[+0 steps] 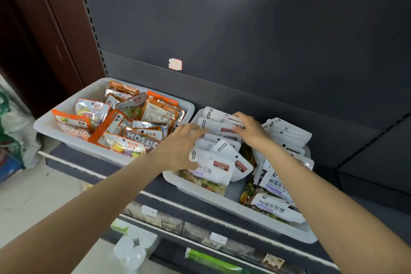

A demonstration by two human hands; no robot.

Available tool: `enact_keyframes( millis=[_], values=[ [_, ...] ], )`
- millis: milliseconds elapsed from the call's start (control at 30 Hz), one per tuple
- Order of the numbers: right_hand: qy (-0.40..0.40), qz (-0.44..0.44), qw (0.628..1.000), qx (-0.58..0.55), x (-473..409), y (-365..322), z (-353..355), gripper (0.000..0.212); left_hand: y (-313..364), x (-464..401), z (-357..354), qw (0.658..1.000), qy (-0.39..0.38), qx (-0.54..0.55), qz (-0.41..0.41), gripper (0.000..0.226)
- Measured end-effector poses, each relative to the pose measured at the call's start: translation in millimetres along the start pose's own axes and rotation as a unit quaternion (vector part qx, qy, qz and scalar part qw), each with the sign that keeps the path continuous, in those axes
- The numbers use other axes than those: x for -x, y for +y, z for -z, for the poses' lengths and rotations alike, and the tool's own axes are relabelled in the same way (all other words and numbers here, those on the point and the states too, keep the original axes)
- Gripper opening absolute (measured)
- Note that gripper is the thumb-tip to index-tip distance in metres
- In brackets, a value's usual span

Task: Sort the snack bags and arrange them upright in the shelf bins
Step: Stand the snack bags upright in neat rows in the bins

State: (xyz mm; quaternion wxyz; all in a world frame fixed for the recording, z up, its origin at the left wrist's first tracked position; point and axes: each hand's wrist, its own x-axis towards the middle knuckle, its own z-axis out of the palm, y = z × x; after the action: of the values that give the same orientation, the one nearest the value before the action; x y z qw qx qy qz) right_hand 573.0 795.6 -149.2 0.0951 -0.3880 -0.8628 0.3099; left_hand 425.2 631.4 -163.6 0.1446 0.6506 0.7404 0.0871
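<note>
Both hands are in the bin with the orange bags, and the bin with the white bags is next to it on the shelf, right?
Not quite. The head view shows the left hand and right hand in the bin of white bags, holding the white snack bags, not the orange ones. The bin of orange bags does sit beside it on the same shelf.

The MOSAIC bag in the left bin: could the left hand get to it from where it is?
Probably yes. The MOSAIC bag lies on top of the pile in the left bin, uncovered, and the left hand sits just beside it on the white bags.
</note>
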Motion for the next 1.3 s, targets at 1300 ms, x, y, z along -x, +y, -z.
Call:
enact_keyframes(
  millis=[1300],
  values=[
    [0.172, 0.002, 0.983, 0.069, 66.6, -57.2, -35.7, 0.016, -8.0, -11.9, 6.6, 0.904, 0.003, 0.421, 0.074, 0.048]
  ],
)
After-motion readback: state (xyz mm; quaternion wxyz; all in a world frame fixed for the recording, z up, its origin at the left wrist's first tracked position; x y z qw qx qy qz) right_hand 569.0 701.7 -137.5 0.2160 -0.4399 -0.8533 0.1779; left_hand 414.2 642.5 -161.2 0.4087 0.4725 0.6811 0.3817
